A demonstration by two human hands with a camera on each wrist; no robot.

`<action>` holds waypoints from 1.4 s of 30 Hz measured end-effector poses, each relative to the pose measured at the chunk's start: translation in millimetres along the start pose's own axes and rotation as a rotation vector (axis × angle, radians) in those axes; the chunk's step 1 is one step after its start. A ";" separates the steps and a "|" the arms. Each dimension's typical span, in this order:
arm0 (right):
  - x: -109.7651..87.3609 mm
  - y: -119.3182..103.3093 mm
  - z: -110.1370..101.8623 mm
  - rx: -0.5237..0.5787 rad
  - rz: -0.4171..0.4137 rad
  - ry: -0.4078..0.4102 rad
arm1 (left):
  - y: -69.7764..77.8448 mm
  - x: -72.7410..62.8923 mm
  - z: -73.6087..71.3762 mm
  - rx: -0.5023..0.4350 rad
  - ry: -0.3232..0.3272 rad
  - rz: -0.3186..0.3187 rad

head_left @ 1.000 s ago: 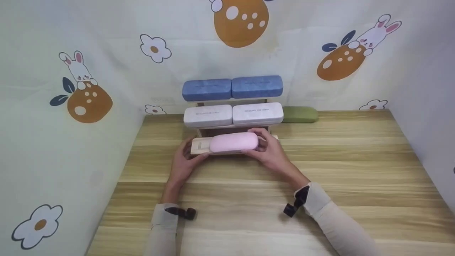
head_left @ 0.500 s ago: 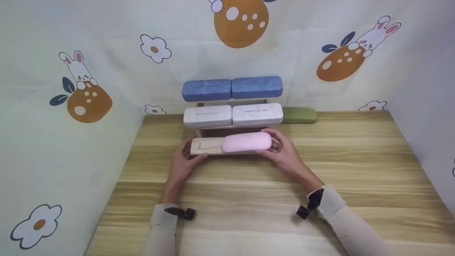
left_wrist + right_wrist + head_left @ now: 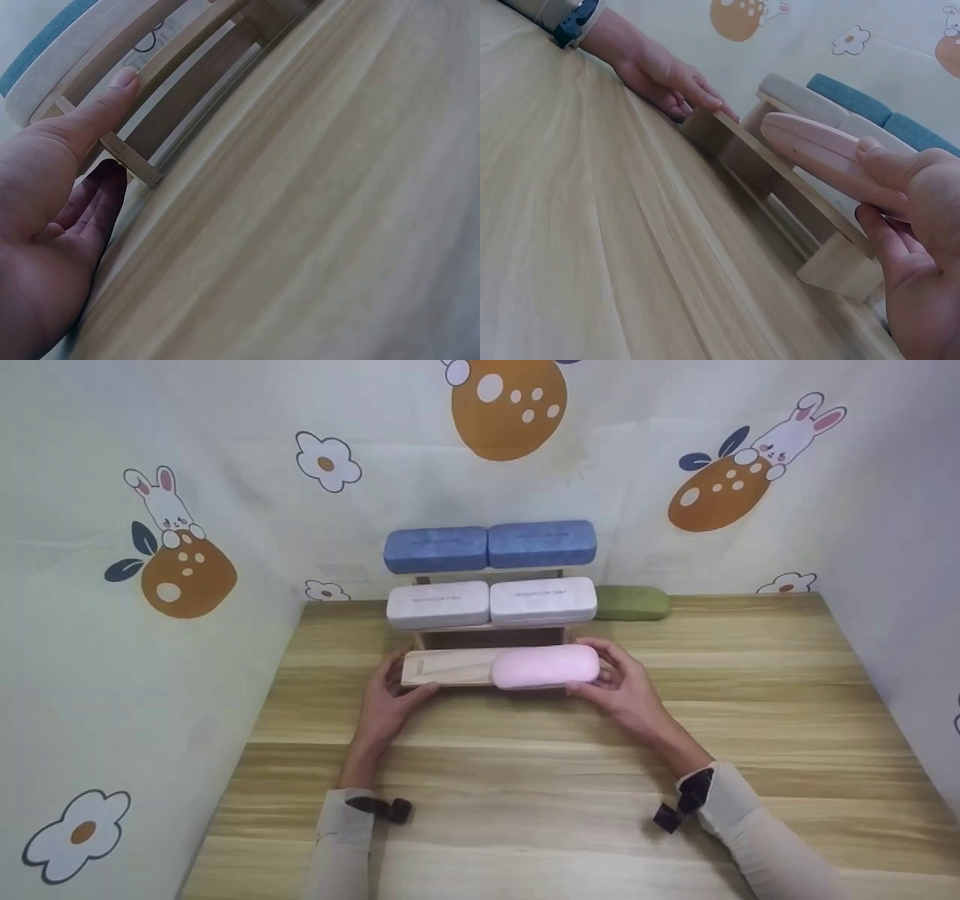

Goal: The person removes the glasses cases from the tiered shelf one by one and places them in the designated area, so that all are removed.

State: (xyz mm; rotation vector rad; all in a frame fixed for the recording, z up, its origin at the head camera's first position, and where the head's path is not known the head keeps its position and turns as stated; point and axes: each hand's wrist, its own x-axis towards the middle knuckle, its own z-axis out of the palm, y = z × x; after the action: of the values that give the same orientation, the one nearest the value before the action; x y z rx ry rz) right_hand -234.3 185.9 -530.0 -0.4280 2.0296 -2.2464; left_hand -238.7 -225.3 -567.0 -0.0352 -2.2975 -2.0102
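Note:
A pink eyeglass case (image 3: 545,666) lies along the right part of the lowest step of a wooden tiered rack (image 3: 446,669). My right hand (image 3: 626,690) holds the case by its right end, thumb in front and fingers behind. In the right wrist view the pink case (image 3: 810,148) sits just over the board; whether it fully touches is hard to tell. My left hand (image 3: 384,701) grips the left end of that step. From the left wrist, my left thumb (image 3: 120,86) shows on the board's front edge, fingers bent by the end.
White cases (image 3: 439,605) fill the middle step, and blue cases (image 3: 436,549) the top one. Beyond the rack's right side a green case (image 3: 634,602) lies on the wood-grain table (image 3: 495,780). A patterned cloth backdrop (image 3: 630,472) rises close behind.
My right hand has slid the pink case rightward along the lowest step, from near its middle to its right end. My left hand has stayed in place.

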 end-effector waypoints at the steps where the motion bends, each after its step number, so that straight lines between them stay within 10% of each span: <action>1: -0.9 -0.4 -2.6 -0.007 0.001 0.007 | -0.4 0.3 0.0 0.001 0.000 0.002; 42: -31.4 -9.8 -138.6 -0.038 0.024 0.254 | -0.7 1.4 0.0 -0.005 0.005 0.013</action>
State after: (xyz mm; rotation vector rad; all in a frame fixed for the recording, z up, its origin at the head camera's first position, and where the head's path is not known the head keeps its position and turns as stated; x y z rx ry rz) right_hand -239.1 328.1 -536.3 -0.1242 2.1826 -2.3552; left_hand -240.1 -225.5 -567.7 -0.0454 -2.2832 -2.0070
